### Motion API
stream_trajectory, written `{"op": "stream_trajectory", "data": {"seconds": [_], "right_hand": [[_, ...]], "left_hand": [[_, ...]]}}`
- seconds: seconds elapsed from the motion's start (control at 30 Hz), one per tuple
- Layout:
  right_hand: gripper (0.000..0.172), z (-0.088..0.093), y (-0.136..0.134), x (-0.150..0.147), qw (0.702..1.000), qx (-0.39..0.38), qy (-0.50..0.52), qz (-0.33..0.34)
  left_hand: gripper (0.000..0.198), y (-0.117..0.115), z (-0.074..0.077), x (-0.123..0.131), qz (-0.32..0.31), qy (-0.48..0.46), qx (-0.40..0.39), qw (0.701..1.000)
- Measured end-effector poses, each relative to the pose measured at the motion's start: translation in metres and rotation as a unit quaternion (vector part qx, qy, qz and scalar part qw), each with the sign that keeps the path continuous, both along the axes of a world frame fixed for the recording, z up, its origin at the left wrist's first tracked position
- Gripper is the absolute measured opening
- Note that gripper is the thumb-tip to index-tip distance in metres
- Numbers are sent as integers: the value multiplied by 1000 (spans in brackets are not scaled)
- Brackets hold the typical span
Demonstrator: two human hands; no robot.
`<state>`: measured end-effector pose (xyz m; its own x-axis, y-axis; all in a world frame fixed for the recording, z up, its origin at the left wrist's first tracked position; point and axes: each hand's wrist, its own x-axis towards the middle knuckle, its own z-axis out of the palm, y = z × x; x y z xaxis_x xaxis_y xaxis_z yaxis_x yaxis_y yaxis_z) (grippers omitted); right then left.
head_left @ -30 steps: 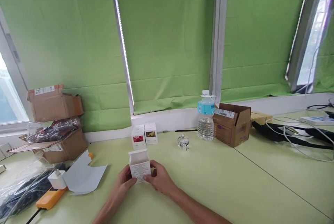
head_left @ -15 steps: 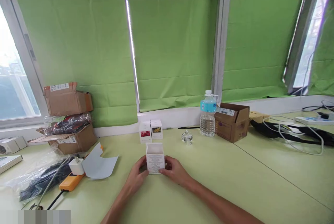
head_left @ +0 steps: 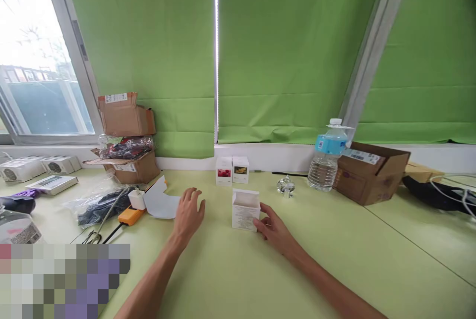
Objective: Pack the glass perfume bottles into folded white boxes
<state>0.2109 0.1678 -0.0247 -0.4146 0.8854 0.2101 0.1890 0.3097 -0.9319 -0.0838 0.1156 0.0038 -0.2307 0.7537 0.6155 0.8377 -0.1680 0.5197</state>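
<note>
A small white box (head_left: 246,216) with fine print on its front stands upright on the table, its top flap raised. My right hand (head_left: 275,232) grips its right side, thumb on the front corner and fingers along the side. To the left, my left hand (head_left: 189,215) is open, palm down and empty, with fingers spread over the right edge of a white sheet of paper (head_left: 160,202). Whether it touches the paper I cannot tell. Behind the box, two white boxes with a red picture (head_left: 223,175) and a yellow picture (head_left: 240,173) stand side by side.
A clear glass ornament (head_left: 285,186) sits right of the box, before a water bottle (head_left: 323,165) and an open cardboard box (head_left: 368,175). At left are stacked cartons (head_left: 124,116), a bagged dark item (head_left: 100,207) and an orange power strip (head_left: 130,216) with a white plug.
My left hand has let go of the white box and moved left to the paper. My right hand stays at the box. The view has turned left.
</note>
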Motion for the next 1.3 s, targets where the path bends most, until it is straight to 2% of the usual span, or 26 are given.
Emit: {"op": "stream_trajectory", "data": {"seconds": [0.23, 0.3, 0.4, 0.47, 0.57, 0.7, 0.87, 1.03, 1.17, 1.23, 1.3], "right_hand": [[60, 1, -2, 5, 999, 6, 31, 8], [59, 0, -1, 5, 999, 10, 33, 11], [59, -2, 1, 5, 999, 11, 39, 9], [59, -3, 1, 5, 999, 10, 45, 6], [59, -1, 0, 4, 998, 5, 55, 8], [56, 4, -3, 5, 999, -2, 53, 9], [56, 6, -3, 9, 999, -2, 48, -4], [56, 9, -2, 13, 999, 19, 39, -25], [49, 22, -9, 18, 991, 84, 14, -99], [41, 29, -15, 21, 979, 127, 12, -158], [34, 35, -22, 23, 967, 172, 10, -189]], "left_hand": [[33, -14, 20, -52, 160, 105, 36, 981], [35, -18, 22, -60, 216, 148, 23, 965], [34, -22, 21, -68, 304, 224, -23, 925], [34, -24, 20, -71, 332, 258, -60, 905], [34, -24, 21, -72, 331, 284, -98, 894], [34, -22, 21, -69, 308, 286, -110, 901], [32, -20, 13, -70, 275, 267, -136, 913], [32, -17, 10, -67, 272, 236, -144, 922], [30, -16, 21, -58, 266, 231, -99, 931], [34, -17, 27, -52, 259, 232, -66, 935], [39, -20, 34, -46, 250, 234, -32, 939]]}}
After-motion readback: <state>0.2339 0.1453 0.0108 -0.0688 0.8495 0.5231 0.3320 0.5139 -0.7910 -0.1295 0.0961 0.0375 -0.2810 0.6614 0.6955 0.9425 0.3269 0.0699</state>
